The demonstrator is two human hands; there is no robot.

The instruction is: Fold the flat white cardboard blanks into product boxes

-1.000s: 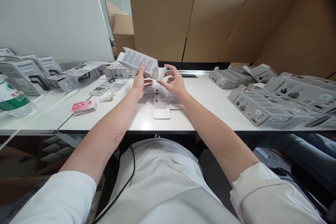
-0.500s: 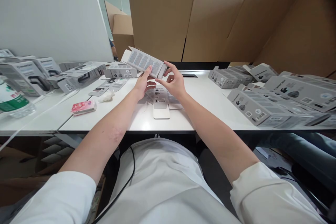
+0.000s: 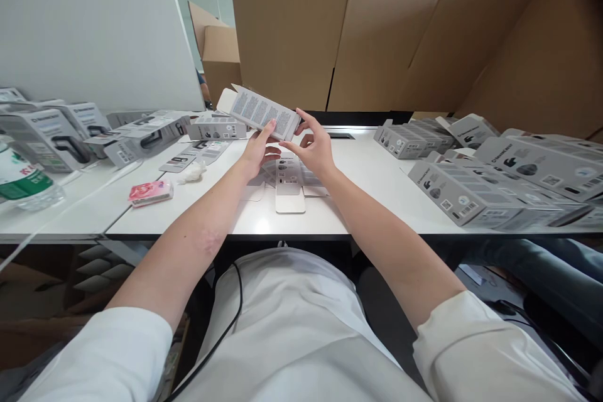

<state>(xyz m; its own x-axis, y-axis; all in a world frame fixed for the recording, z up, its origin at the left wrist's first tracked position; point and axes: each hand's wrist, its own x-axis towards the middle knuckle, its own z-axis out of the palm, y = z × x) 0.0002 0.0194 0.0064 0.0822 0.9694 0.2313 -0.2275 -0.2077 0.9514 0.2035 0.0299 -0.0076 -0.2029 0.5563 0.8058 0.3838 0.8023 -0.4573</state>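
Between my hands a grey printed carton (image 3: 264,112) is held up above the table, tilted, its far left end open with a white flap (image 3: 226,100) sticking out. My left hand (image 3: 259,149) grips the carton from below, thumb on the printed side. At the carton's near right end, the thumb and fingers of my right hand (image 3: 314,144) pinch the edges, and the end now looks closed. Below my hands, flat unfolded cartons (image 3: 289,183) lie on the white table (image 3: 367,201), partly hidden by my hands.
Several grey cartons (image 3: 447,191) are stacked on the right; more cartons (image 3: 141,135) stand on the left. A pink packet (image 3: 151,193), crumpled white plastic (image 3: 192,173) and a bottle (image 3: 26,179) lie left. Large cardboard (image 3: 292,25) rises behind the table.
The end flap at the carton's right end, standing slightly out before, is now pushed in flush by my right hand. My left hand and the carton have barely moved.
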